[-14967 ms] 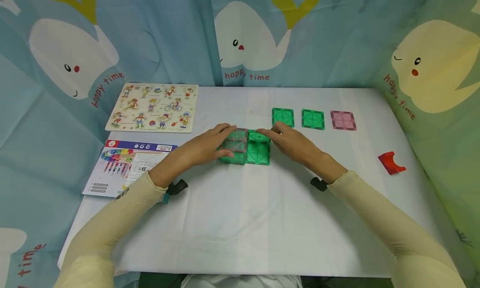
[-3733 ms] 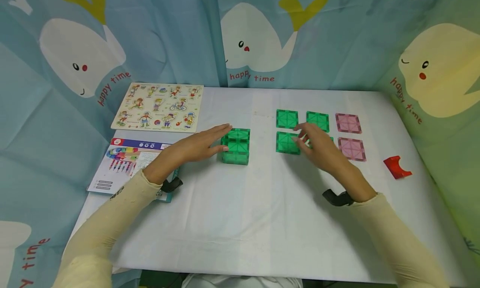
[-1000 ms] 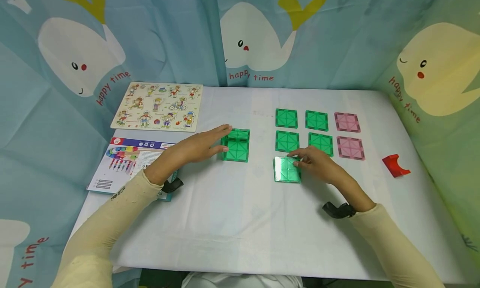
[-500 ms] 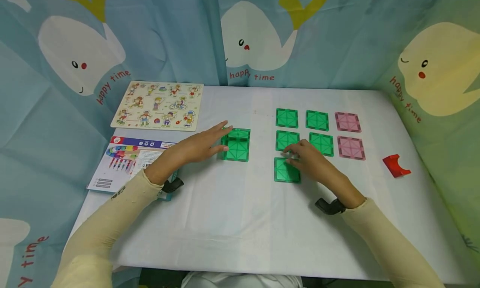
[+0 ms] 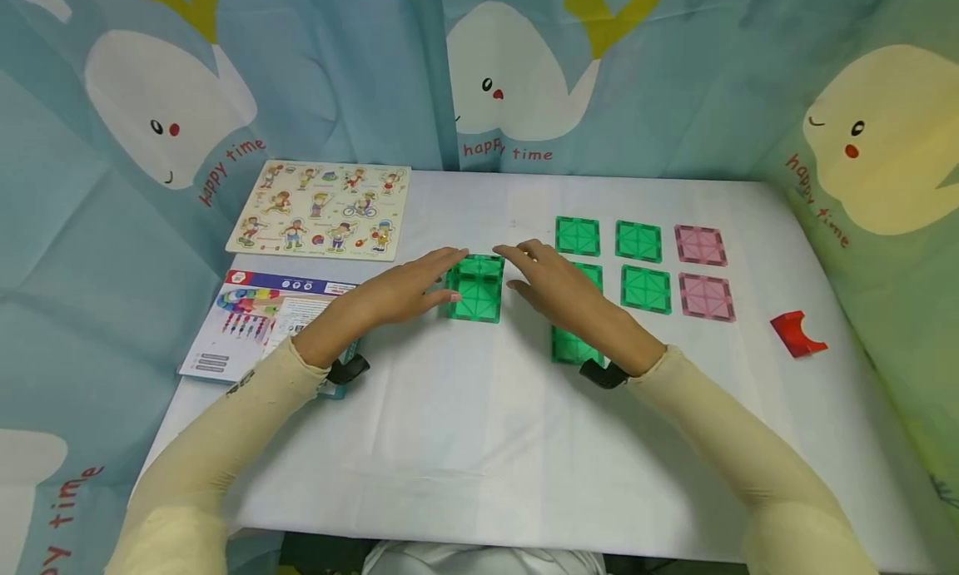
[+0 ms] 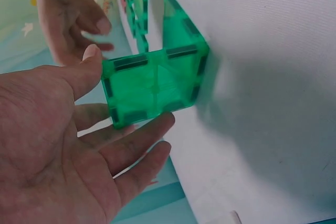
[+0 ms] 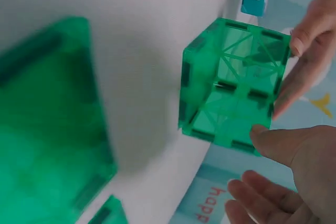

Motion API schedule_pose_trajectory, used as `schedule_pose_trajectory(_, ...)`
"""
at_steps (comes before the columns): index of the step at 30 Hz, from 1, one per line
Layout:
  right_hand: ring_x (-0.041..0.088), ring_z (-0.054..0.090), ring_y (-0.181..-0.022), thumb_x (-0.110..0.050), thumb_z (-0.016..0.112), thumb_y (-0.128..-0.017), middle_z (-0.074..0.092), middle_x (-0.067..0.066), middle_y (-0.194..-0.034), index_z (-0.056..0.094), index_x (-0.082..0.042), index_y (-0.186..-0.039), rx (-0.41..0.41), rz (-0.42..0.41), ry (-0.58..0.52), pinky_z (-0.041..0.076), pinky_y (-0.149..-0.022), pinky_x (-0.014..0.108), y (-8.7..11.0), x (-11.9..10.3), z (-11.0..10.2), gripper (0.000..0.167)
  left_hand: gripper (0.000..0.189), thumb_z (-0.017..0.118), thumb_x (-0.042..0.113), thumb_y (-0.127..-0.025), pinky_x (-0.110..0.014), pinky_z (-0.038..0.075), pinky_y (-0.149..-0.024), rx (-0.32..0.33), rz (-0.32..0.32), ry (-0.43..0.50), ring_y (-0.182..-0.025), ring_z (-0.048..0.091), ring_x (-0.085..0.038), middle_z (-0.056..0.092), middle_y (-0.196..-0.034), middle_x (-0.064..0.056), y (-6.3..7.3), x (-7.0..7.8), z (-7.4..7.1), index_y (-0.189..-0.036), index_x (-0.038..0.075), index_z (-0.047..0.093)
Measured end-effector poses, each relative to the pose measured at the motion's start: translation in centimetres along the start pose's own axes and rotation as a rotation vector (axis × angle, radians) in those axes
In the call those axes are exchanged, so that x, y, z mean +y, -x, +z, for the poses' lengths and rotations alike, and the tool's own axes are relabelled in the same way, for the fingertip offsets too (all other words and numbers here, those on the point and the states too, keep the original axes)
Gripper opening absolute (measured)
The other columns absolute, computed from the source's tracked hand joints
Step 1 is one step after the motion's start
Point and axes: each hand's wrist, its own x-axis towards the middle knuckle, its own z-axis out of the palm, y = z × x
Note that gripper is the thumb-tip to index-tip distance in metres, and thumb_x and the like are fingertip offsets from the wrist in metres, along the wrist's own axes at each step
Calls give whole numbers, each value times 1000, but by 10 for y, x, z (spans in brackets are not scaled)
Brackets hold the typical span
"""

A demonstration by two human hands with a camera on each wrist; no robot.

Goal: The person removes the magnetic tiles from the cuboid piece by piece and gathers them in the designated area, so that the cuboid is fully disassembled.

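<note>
Green see-through magnetic tiles [image 5: 478, 296] form a corner on the table, with a floor and two upright walls. My left hand [image 5: 404, 290] grips the left wall between thumb and fingers, thumb at the near edge. In the left wrist view that wall tile [image 6: 157, 85] sits across my fingertips. My right hand [image 5: 558, 284] has come up on the corner's right side, fingers extended near the back wall [image 7: 236, 116]. In the right wrist view its thumb tip overlaps that wall's edge, the other fingers apart from it. Below the right wrist lies a flat green tile [image 5: 575, 346], partly covered.
Flat green tiles [image 5: 646, 289] and pink tiles [image 5: 708, 297] lie in rows on the right. Further right is a red notched piece [image 5: 798, 334]. A picture puzzle board [image 5: 320, 209] and a printed box [image 5: 262, 325] stand on the left.
The pink tile on the green structure and its near green wall came off; both lie on the right. My right hand then left the near flat tile, moving left to the corner. My left hand stayed.
</note>
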Motion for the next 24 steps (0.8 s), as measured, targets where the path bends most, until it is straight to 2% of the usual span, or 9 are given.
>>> schedule_pose_trajectory(5, 32, 67, -100, 2, 71, -99, 64, 18, -118, 58, -8, -147, 38, -102, 103, 61, -80, 38, -17, -5, 9, 51, 75, 57, 37, -110, -54, 33, -125, -5, 1, 0, -158, 32, -32, 22, -175, -9, 0, 1, 0, -170, 14, 20)
schedule_pose_trajectory(8, 27, 63, -83, 5, 67, -100, 61, 16, -104, 59, -6, -143, 37, -117, 123, 57, -69, 33, -23, -4, 13, 45, 75, 57, 38, -110, -53, 33, -126, -9, -2, 1, -159, 31, -32, 21, -176, -8, -1, 0, 0, -171, 16, 19)
schedule_pose_trajectory(11, 24, 57, -70, 7, 65, -100, 57, 16, -97, 61, -6, -140, 26, -119, 154, 50, -60, 30, -27, -4, 15, 42, 77, 57, 40, -110, -54, 31, -126, -20, -11, 8, -160, 28, -32, 18, -176, -8, -1, 0, -1, -172, 18, 16)
schedule_pose_trajectory(16, 23, 52, -67, 6, 64, -102, 55, 16, -95, 62, -5, -140, -12, -121, 206, 45, -56, 29, -29, -5, 17, 40, 80, 57, 42, -110, -54, 28, -128, -32, -44, 17, -161, 24, -31, 16, -177, -9, -1, 2, -2, -172, 20, 12)
schedule_pose_trajectory(24, 22, 55, -70, 4, 63, -103, 55, 16, -95, 62, -3, -138, -7, -118, 175, 49, -56, 28, -29, -6, 19, 36, 83, 56, 44, -110, -52, 24, -130, -40, -78, 14, -163, 18, -30, 12, -178, -9, -2, 1, -1, -172, 18, 8)
